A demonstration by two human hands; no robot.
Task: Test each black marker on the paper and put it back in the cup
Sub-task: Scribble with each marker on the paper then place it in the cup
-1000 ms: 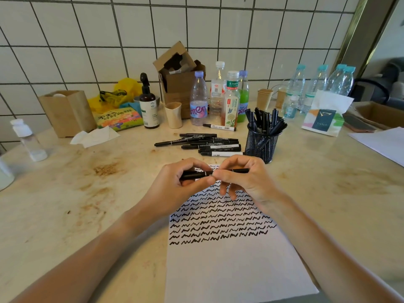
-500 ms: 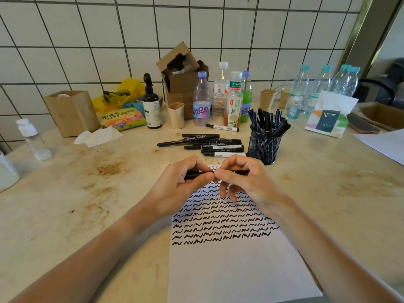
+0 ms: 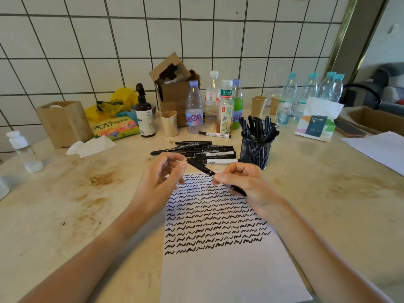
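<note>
Left hand [image 3: 160, 182] off marker [image 3: 200, 167] now

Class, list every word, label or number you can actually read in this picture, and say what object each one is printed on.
"TISSUE": on the tissue pack.
"东方树叶": on the green-capped tea bottle.
"...men": partly hidden word on the purple-capped bottle.
Large characters on the snack bag: too blurred to read.
Print on the pump bottle and on the loose markers: too small.

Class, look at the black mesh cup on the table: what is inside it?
The black mesh cup holds a bunch of black markers standing upright and leaning outward. Their lower ends show only dimly through the mesh; the cup's bottom is hidden.
</note>
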